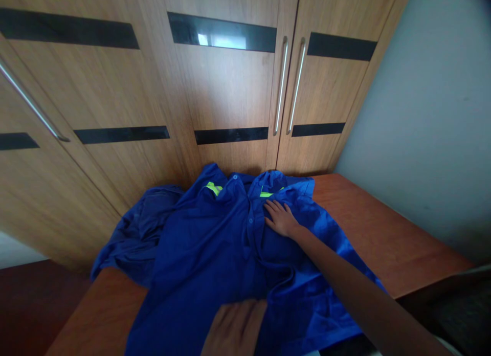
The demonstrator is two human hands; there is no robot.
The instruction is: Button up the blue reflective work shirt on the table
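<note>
A blue button-up shirt (207,248) with neon yellow patches near the collar lies spread front-up on a reddish-brown table (383,233). My right hand (281,218) lies flat and open on the shirt's right chest, just beside the button placket and below the collar. My left hand (235,328) rests palm-down on the lower part of the shirt near the table's front edge, with its fingers flat on the cloth. One sleeve (134,233) hangs bunched over the table's left side.
A wooden wardrobe (230,90) with black strips and long metal handles (289,85) stands right behind the table. A grey wall (433,131) is at the right. Bare tabletop shows to the right of the shirt.
</note>
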